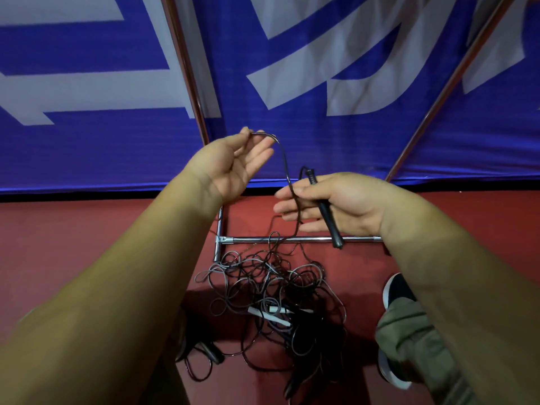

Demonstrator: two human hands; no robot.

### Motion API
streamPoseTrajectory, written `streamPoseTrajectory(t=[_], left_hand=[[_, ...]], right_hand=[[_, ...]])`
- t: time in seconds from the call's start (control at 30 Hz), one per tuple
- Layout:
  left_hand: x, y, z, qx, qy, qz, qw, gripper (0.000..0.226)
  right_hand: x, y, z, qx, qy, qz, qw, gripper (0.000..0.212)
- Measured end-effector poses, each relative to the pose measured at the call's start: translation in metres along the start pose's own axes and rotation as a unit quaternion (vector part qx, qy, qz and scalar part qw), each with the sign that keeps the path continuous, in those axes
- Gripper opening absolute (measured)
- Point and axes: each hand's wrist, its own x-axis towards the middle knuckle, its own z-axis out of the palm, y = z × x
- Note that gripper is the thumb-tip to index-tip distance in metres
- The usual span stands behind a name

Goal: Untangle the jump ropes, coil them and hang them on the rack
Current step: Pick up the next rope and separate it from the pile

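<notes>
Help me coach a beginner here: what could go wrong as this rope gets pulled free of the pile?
The black cord runs from the right hand down into the tangled pile; lifting harder could tighten knots there.
Loops lie at the rack's base bar and may snag on it.
The left hand only pinches the cord at its fingertips, so it might slip.

A blue banner printed with large white shapes fills the upper half of the view as the back wall, its cloth faintly creased. A black strip runs along its foot where it meets the dull red floor, which lies in soft, dim light with blurred shadows
</notes>
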Motion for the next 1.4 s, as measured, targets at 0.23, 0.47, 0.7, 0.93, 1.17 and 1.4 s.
streamPoseTrajectory(t=[0.23, 0.47, 0.7, 0.93, 1.17, 1.4], left_hand=[[0.003, -0.008, -0.002, 0.145, -0.018, -0.050, 0.988, 0.026], [-0.015, -0.036, -0.006, 0.672, -0.193, -0.180, 0.692, 0.035], [-0.025, -0.032, 0.003, 0.508, -0.234, -0.252, 0.790, 0.021], [-0.016, -0.015, 0.017, 0.196, -0.077, -0.163, 0.964, 0.021], [-0.006, -0.006, 0.008, -0.004, 0.004, -0.066, 0.998, 0.019], [-0.002, -0.002, -0.004, 0.038, 0.005, -0.050, 0.998, 0.035]], right_hand=[[0.000, -0.005, 0.003, 0.111, 0.030, -0.117, 0.986, 0.018], [0.000, -0.015, -0.004, 0.313, 0.111, -0.179, 0.926, 0.016], [0.006, -0.017, -0.020, 0.394, 0.196, -0.137, 0.887, 0.023], [0.002, 0.003, -0.010, -0.022, 0.073, 0.116, 0.990, 0.039], [-0.001, 0.000, 0.002, -0.016, 0.014, 0.093, 0.995, 0.036], [0.001, -0.002, 0.008, 0.136, 0.044, 0.020, 0.990, 0.023]])
